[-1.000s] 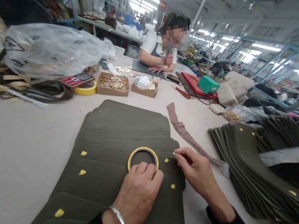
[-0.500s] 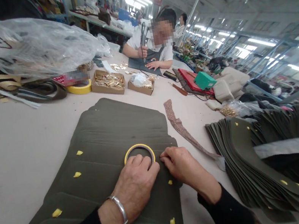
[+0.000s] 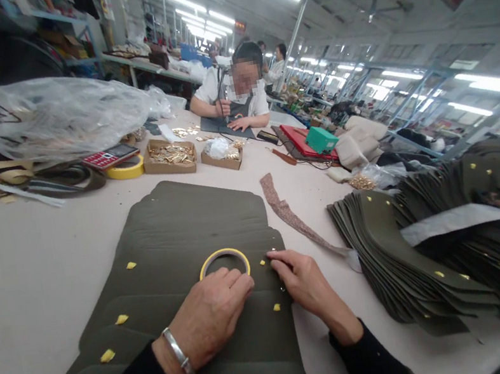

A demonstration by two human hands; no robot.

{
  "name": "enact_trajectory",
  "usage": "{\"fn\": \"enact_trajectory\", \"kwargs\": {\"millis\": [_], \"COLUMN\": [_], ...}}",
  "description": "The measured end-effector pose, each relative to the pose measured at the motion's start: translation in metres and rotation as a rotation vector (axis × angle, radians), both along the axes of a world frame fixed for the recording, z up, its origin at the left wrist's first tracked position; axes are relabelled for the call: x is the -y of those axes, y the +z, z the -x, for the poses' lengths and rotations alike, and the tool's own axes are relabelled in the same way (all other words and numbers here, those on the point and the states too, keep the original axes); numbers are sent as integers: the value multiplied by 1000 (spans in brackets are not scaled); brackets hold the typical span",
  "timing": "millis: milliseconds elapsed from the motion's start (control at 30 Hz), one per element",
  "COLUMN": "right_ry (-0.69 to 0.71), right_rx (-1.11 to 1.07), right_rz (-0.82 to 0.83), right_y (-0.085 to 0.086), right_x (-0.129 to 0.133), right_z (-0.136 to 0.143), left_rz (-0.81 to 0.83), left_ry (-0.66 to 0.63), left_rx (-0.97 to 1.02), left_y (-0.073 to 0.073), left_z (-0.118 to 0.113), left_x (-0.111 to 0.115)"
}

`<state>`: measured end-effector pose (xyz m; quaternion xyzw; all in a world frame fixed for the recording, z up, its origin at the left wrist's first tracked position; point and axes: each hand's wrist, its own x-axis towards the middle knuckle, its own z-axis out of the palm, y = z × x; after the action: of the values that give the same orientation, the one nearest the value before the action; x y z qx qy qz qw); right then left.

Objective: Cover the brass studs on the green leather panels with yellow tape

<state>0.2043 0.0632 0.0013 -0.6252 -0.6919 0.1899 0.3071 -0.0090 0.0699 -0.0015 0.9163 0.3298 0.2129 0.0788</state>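
Observation:
Olive-green overlapping panels (image 3: pixel 206 214) lie fanned out on the table below both hands, dotted with small yellow tape pieces (image 3: pixel 121 319). My left hand (image 3: pixel 207 314) is closed on the near edge of a roll of yellow tape (image 3: pixel 222 253), which it holds low over the panels. At the panels' right edge, my right hand (image 3: pixel 302 278) has its index finger stretched out and the thumb a little apart, with nothing visible in it. One small yellow tape bit (image 3: pixel 262 263) sits on the panel just left of those fingertips.
Stacked olive panels (image 3: pixel 379 261) stand on the right, beside a brown speckled strip (image 3: pixel 292 218). Cardboard boxes of gold-coloured metal parts (image 3: pixel 170 157) and another tape roll (image 3: pixel 125 169) lie farther back. Across the table a co-worker (image 3: pixel 228 104) holds a tool.
The right fingers, pinched together before, have parted, and a yellow tape bit now shows on the panel beside them. The whole view has shifted slightly. My left hand still holds the tape roll.

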Motion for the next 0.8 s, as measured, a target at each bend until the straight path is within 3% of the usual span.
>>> {"fn": "enact_trajectory", "kwargs": {"millis": [167,333,600,800], "right_ry": [11,254,377,344], "right_rx": [-280,-164,44,145], "right_rz": [-48,-197,-326,-436], "right_y": [17,33,23,16], "right_x": [18,33,31,34], "right_z": [2,23,27,25], "left_rz": [-17,27,-39,-133], "left_ry": [-51,-17,6,-51], "left_rx": [272,286,228,179], "left_y": [1,7,1,10], "left_z": [3,3,3,-1], "left_x": [0,7,8,11]}}
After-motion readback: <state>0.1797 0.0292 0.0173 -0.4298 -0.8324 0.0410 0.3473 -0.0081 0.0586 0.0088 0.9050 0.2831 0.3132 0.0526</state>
